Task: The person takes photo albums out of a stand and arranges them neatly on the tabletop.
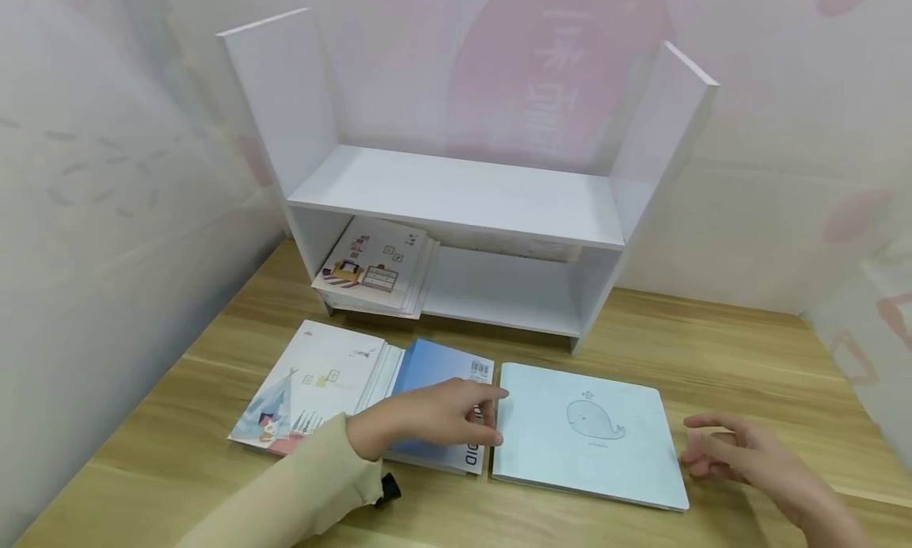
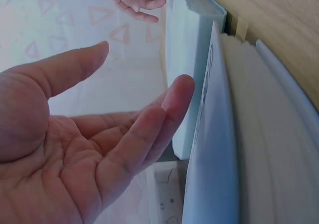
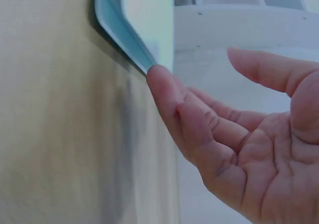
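A pale blue book with a whale drawing (image 1: 556, 437) lies flat on the wooden table. My left hand (image 1: 449, 413) is over the blue book (image 1: 442, 374), its fingertips at the whale book's left edge. In the left wrist view its thumb stands apart from loosely bent fingers (image 2: 178, 97), with nothing between them. On the other side, my right hand (image 1: 741, 453) is just off the whale book's right edge, low over the table. The right wrist view shows relaxed fingers (image 3: 164, 92) near the book's corner (image 3: 142, 55), the palm bare.
A white two-tier shelf (image 1: 456, 192) stands at the back, with a stack of illustrated books (image 1: 378, 263) in its lower left. Left of the blue book lies another stack with a tent picture (image 1: 313, 382). A patterned curtain (image 1: 769, 176) hangs behind.
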Motion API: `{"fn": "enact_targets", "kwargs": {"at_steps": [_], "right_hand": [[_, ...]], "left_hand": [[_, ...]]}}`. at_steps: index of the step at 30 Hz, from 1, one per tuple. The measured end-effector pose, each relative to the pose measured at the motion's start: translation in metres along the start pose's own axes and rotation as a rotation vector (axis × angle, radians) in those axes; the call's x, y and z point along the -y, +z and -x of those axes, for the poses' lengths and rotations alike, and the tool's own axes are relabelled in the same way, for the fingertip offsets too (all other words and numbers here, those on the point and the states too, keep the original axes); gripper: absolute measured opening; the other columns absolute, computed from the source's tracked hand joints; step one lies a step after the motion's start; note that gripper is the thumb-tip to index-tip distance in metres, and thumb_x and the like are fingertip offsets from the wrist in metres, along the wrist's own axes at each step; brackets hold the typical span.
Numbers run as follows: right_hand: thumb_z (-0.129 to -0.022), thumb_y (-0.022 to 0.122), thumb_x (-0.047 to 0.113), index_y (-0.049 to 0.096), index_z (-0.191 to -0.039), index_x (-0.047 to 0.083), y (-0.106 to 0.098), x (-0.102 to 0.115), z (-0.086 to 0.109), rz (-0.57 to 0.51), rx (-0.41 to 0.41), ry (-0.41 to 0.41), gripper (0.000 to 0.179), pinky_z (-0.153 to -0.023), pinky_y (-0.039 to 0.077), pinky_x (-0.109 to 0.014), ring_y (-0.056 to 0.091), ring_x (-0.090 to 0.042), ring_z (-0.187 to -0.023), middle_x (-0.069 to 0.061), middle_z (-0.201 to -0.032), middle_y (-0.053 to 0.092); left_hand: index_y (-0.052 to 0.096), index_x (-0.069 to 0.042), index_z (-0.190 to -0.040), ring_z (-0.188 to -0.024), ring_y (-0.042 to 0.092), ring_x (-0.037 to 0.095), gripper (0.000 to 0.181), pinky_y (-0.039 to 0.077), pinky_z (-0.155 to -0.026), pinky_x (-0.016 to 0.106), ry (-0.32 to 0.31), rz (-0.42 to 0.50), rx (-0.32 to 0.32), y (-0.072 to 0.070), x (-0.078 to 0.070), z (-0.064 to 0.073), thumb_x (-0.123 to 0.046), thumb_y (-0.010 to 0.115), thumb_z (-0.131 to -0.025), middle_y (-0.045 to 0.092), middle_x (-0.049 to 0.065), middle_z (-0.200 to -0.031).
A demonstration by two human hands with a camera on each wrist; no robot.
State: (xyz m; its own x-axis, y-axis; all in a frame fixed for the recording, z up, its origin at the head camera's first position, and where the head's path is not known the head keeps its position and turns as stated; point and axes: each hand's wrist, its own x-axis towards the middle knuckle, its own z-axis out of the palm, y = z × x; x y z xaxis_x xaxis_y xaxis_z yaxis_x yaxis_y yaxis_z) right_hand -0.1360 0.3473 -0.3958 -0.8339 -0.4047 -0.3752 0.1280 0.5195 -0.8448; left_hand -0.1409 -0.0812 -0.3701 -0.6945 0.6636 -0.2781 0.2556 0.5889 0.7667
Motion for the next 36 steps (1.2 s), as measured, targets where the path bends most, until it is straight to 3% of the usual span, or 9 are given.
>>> {"fn": "enact_targets", "kwargs": {"at_steps": [6, 9, 14, 25, 29, 36], "right_hand": [[-0.106, 0.043, 0.014, 0.046, -0.136, -0.002, -0.007, 0.000, 0.006, 0.065, -0.084, -0.114, 0.034, -0.081, 0.055, -0.020, 0.070, -0.014, -0.091, -0.001, -0.102, 0.073], [-0.106, 0.044, 0.015, 0.046, -0.136, -0.002, -0.007, 0.004, 0.004, 0.079, -0.127, -0.124, 0.035, -0.083, 0.054, -0.017, 0.071, -0.013, -0.094, -0.002, -0.103, 0.073], [-0.106, 0.046, 0.018, 0.040, -0.141, -0.008, -0.003, 0.014, -0.001, 0.093, -0.181, -0.119, 0.044, -0.084, 0.052, -0.015, 0.071, -0.009, -0.098, -0.003, -0.108, 0.074], [-0.103, 0.052, 0.013, 0.044, -0.137, -0.012, 0.010, 0.042, -0.018, 0.096, -0.188, -0.266, 0.043, -0.084, 0.053, -0.017, 0.072, -0.011, -0.096, 0.004, -0.109, 0.074], [-0.103, 0.053, 0.014, 0.045, -0.137, -0.011, 0.015, 0.053, -0.023, 0.088, -0.200, -0.278, 0.043, -0.085, 0.051, -0.015, 0.071, -0.008, -0.097, 0.008, -0.111, 0.073], [-0.103, 0.054, 0.016, 0.050, -0.134, -0.007, 0.025, 0.071, -0.032, 0.075, -0.207, -0.316, 0.039, -0.086, 0.050, -0.012, 0.069, -0.007, -0.099, 0.016, -0.109, 0.071]], "left_hand": [[0.041, -0.004, -0.150, -0.099, 0.064, 0.005, 0.060, 0.052, -0.089, 0.021, 0.064, -0.012, -0.020, -0.014, 0.009, 0.017, -0.027, 0.063, -0.099, 0.066, 0.000, -0.114], [0.040, -0.002, -0.149, -0.106, 0.063, 0.011, 0.059, 0.052, -0.094, 0.024, 0.089, -0.008, -0.055, -0.023, 0.013, 0.027, -0.027, 0.060, -0.100, 0.065, 0.006, -0.120], [0.043, -0.003, -0.148, -0.113, 0.060, 0.019, 0.056, 0.053, -0.093, 0.027, 0.110, -0.014, -0.139, -0.037, 0.021, 0.043, -0.029, 0.059, -0.101, 0.064, 0.011, -0.124], [0.047, -0.012, -0.147, -0.117, 0.061, 0.027, 0.053, 0.053, -0.093, 0.048, 0.123, -0.116, -0.345, -0.059, 0.037, 0.073, -0.035, 0.059, -0.100, 0.066, 0.004, -0.123], [0.048, -0.011, -0.146, -0.116, 0.061, 0.029, 0.052, 0.054, -0.091, 0.045, 0.119, -0.134, -0.420, -0.066, 0.039, 0.081, -0.030, 0.061, -0.100, 0.066, 0.001, -0.123], [0.052, -0.008, -0.142, -0.115, 0.062, 0.029, 0.046, 0.054, -0.088, 0.050, 0.115, -0.175, -0.549, -0.076, 0.042, 0.091, -0.021, 0.063, -0.099, 0.067, 0.005, -0.121]]}}
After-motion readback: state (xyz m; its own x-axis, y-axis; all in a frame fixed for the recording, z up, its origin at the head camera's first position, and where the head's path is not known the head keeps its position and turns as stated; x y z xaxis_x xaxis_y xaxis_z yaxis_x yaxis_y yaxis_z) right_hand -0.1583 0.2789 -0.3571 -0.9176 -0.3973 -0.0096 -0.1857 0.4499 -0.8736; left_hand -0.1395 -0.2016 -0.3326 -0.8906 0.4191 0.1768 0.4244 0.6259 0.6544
